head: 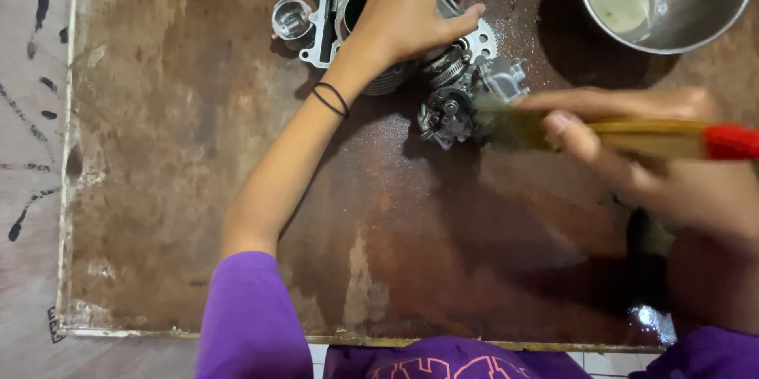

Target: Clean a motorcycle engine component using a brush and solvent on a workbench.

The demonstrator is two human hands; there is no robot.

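Gripping engine cyl. block (340,19) w/ left hand (407,11), fingers curled over its top. Clutching paintbrush (601,132) in right hand (672,158) (blurred), bristles touching carburetor (458,98) on brown table (198,150).

Dim, warm indoor light from above. Motion-blurred right hand (632,150) and brush (553,132); left hand (411,11) sharp. Dark shadow beside bowl (735,7); wet glare on board (648,317).

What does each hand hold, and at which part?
The right hand holds a paintbrush by its wooden handle. The left hand grips the metal engine part from above.
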